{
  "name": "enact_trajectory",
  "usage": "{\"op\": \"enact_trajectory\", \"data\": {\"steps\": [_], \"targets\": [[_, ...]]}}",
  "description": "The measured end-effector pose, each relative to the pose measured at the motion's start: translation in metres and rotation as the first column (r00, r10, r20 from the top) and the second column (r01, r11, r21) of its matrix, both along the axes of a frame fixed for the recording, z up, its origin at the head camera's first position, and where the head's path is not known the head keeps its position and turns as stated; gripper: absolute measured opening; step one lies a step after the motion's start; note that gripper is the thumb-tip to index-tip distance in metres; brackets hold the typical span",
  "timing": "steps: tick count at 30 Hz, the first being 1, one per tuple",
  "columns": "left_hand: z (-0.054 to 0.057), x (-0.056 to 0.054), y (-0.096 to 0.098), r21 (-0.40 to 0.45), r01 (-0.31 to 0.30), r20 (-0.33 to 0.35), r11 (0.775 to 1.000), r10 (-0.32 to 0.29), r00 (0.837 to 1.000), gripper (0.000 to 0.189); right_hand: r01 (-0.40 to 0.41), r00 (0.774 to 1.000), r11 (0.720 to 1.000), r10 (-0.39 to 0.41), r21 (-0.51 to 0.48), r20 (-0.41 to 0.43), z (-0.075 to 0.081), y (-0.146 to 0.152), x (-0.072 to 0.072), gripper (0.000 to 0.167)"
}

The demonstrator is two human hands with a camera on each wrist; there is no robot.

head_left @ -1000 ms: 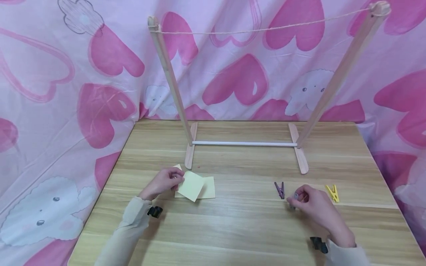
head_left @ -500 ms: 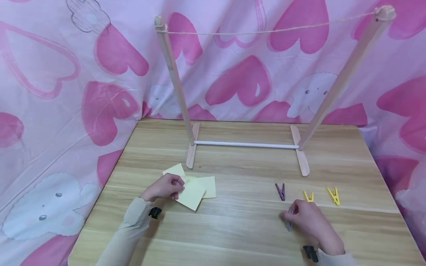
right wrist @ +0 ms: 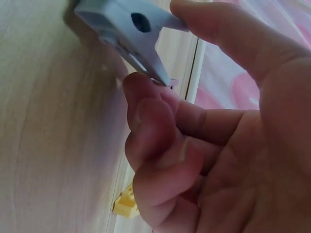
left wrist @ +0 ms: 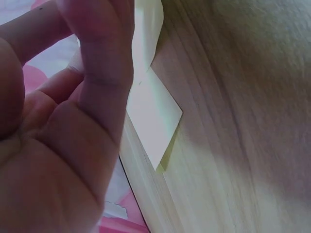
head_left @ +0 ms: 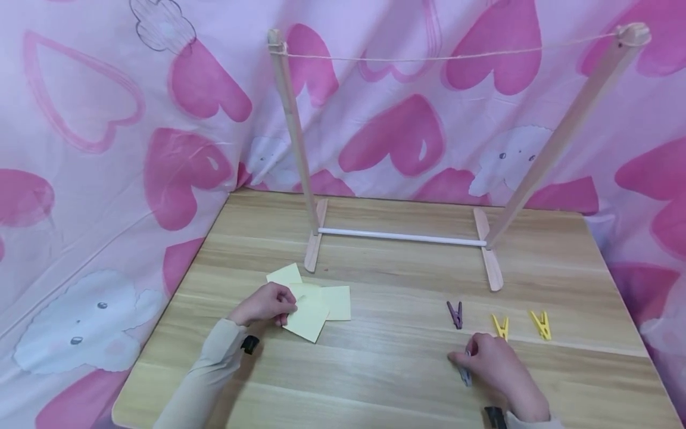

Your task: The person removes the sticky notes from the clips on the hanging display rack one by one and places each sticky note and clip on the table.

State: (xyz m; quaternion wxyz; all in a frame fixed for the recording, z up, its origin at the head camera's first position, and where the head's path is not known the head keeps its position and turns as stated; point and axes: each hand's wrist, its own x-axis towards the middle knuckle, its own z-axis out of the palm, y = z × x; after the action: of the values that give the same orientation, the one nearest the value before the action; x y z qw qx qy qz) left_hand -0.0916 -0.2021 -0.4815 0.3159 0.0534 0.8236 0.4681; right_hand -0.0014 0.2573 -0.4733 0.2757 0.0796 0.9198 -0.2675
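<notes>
In the head view my left hand (head_left: 264, 305) pinches the edge of a pale yellow paper square (head_left: 306, 320). Beneath and behind it, two more yellow paper squares (head_left: 337, 302) lie on the table. The left wrist view shows the pale paper (left wrist: 154, 114) past my fingers. At the right, my right hand (head_left: 499, 368) pinches a grey clothespin (head_left: 464, 375) by its handle ends, between thumb and fingertips, low over the table. A purple clothespin (head_left: 455, 314) and two yellow clothespins, one nearer (head_left: 501, 328) and one further right (head_left: 540, 325), lie just beyond that hand.
A wooden stand with two posts (head_left: 293, 128) rises at the back of the table (head_left: 396, 369). Thin twine (head_left: 445, 58) runs between the post tops, and a white rod (head_left: 402, 236) joins the feet. Pink heart-print cloth (head_left: 391, 137) hangs behind.
My right hand has drawn nearer to me with the grey clothespin, uncovering a yellow clothespin. The held paper square has tipped lower while my left hand stays nearly in place. The head view has shifted slightly.
</notes>
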Motion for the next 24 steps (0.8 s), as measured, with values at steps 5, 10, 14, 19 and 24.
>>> {"op": "enact_trajectory", "data": {"steps": [5,10,14,19,24], "targets": [[-0.001,-0.004,0.004,-0.039,0.008,0.009,0.999,-0.007,1.0,0.01,0.038,0.999,0.999,-0.039,0.015,0.018,-0.002,0.003,0.007,0.044],[0.001,-0.005,0.002,-0.071,0.003,0.001,0.997,-0.003,1.0,0.01,0.078,0.997,0.997,-0.078,0.017,0.012,-0.005,0.005,0.014,0.047],[0.006,-0.008,-0.002,-0.094,0.02,-0.039,0.995,-0.024,0.999,0.012,0.091,0.996,0.996,-0.091,0.006,-0.026,0.0,0.007,0.014,0.046],[0.025,-0.009,-0.013,-0.172,0.041,-0.186,0.984,-0.073,0.98,0.014,-0.016,0.967,1.0,0.018,0.009,-0.253,0.022,0.023,0.0,0.026],[0.065,-0.022,-0.025,-0.268,0.012,-0.396,0.963,-0.121,0.91,0.016,-0.073,0.844,0.99,0.124,0.116,-0.521,0.067,0.049,-0.019,0.016]]}}
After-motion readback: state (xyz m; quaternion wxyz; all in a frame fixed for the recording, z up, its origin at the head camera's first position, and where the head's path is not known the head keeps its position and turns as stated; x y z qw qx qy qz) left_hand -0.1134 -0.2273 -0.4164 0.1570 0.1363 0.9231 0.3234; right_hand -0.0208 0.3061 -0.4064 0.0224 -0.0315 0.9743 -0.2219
